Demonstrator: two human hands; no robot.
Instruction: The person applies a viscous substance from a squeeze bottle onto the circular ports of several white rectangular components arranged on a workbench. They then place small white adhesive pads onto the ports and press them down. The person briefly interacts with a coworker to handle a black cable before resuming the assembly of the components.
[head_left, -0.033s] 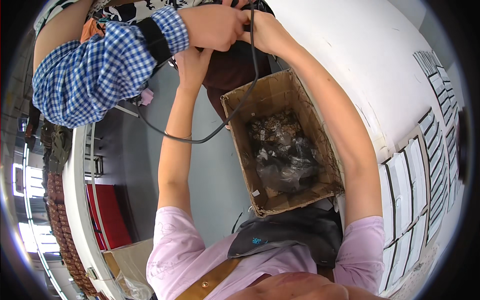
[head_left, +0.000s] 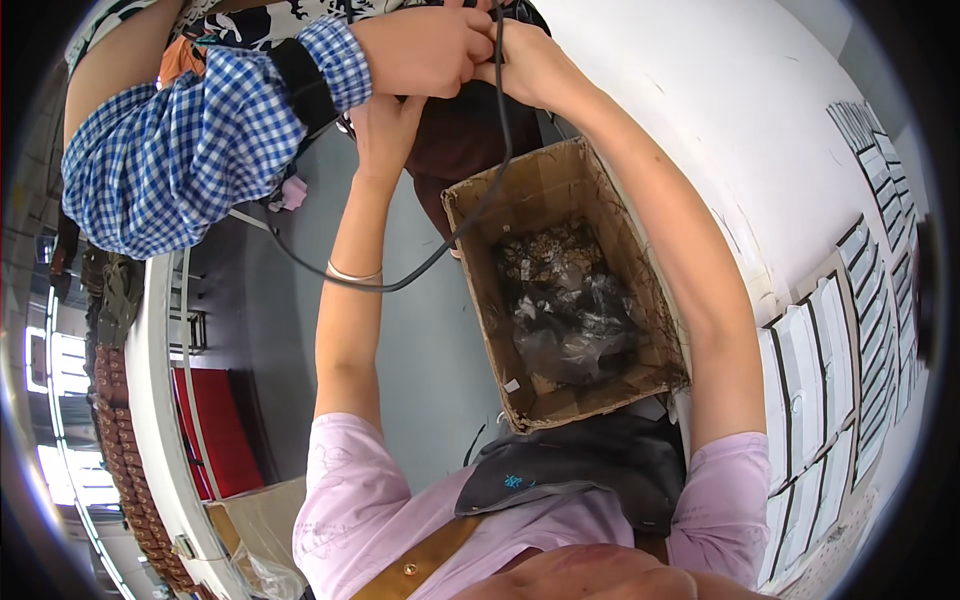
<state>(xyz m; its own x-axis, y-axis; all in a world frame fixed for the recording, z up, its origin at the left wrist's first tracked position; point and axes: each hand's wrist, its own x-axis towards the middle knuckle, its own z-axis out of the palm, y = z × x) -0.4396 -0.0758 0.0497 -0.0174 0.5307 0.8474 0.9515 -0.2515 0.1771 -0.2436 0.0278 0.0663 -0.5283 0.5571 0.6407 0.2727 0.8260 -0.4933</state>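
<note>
At the top of the view my right hand (head_left: 528,66) has its fingers bent in a closed grip beside the black cable (head_left: 502,130). What lies between those fingers is hidden. My left hand (head_left: 382,132) reaches up beneath another person's hand (head_left: 425,52); its thumb shows, while most of its fingers are covered. That person's arm wears a blue checked sleeve (head_left: 190,155) with a black band (head_left: 305,82). From the top the cable hangs in a long loop, crossing my left forearm near a thin bracelet (head_left: 352,277).
Below my arms stands an open cardboard box (head_left: 480,310) holding a dark plastic bag (head_left: 575,340) and scraps. A white surface (head_left: 680,110) runs along the right. Farther left are a red panel (head_left: 215,430) and brown stacked items (head_left: 120,440).
The other person's hand and sleeve have shifted slightly left. The cable has swung a little left, and its loop hangs slightly lower. My arms look almost unmoved.
</note>
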